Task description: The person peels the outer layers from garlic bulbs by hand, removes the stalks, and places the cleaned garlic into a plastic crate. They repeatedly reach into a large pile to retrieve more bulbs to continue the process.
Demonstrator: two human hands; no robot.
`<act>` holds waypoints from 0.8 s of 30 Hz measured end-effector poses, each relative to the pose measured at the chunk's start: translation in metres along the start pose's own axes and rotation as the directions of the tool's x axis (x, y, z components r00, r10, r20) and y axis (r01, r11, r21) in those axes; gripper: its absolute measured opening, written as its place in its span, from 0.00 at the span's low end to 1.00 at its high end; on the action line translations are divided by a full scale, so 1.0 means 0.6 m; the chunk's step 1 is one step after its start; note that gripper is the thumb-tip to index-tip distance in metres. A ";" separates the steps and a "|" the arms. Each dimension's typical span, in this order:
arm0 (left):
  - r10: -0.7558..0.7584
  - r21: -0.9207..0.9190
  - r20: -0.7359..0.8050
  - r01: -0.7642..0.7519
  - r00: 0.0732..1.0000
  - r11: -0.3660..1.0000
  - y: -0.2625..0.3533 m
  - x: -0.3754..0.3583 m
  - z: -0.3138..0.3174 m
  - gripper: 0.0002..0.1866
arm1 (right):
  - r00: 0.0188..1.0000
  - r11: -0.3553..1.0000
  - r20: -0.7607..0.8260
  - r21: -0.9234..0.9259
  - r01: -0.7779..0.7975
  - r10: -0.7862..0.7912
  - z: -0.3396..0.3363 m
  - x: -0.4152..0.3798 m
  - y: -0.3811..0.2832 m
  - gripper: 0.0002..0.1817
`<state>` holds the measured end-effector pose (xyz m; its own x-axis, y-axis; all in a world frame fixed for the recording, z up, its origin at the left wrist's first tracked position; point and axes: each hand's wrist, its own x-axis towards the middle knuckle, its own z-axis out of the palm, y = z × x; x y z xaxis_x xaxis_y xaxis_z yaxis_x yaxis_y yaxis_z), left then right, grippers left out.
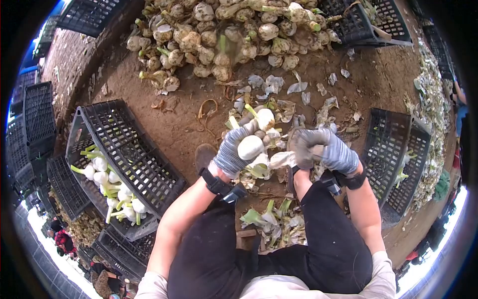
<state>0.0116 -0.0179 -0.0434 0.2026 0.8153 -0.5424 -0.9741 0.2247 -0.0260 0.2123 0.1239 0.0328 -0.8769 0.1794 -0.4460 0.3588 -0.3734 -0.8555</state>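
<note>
In a grey glove, my left hand (pixel 233 149) is closed round garlic bulbs: a clean white bulb (pixel 250 147) faces up at its fingertips, and another bulb with a short green stem (pixel 265 119) shows just above. My right hand (pixel 323 147), also gloved, is a little to the right with its fingers curled together. A pale piece of husk (pixel 283 159) lies by its fingertips; whether the fingers grip it is unclear. Loose peelings (pixel 271 219) are scattered on the ground between my legs.
A large heap of unpeeled garlic (pixel 209 40) lies ahead. To the left, a tilted black crate (pixel 142 149) holds trimmed white bulbs (pixel 119 189). Another black crate (pixel 386 144) stands at right, with one more (pixel 348 22) at upper right. People (pixel 62 239) are at the lower left edge.
</note>
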 end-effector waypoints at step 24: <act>0.161 0.580 0.104 -0.191 0.982 0.792 0.001 -0.006 0.068 0.32 | 0.861 0.977 -0.501 0.125 0.171 -0.087 0.047 0.066 0.016 0.13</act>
<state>0.0143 0.0010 -0.0073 0.0528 0.8919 -0.4492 -0.7516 0.3317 0.5702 0.1719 0.1015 0.0141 -0.6260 0.6427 -0.4416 0.1608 -0.4477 -0.8796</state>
